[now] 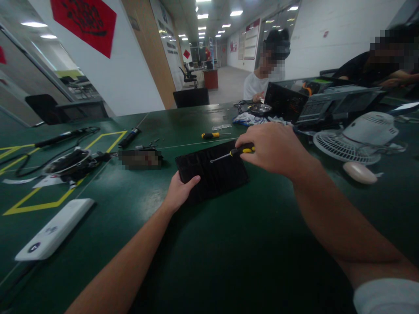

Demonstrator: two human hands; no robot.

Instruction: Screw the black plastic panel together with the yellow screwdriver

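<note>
A flat black rectangular panel (225, 172) is held tilted over the dark green table (209, 244). My left hand (180, 189) grips its left lower corner, thumb on top. My right hand (270, 148) is closed around the yellow and black handle of a screwdriver (224, 156). Its metal shaft points left across the panel, and the tip is over the panel's middle; whether it touches cannot be told. Beyond the panel lies a second yellow and black screwdriver (211, 135), near small clear plastic pieces (221, 127).
A white fan (350, 137) and a pale oval object (360, 172) lie right, before an open computer case (327, 104). Left are a white power strip-like box (55, 229), cables and a black tool (130, 137). Two people sit across the table.
</note>
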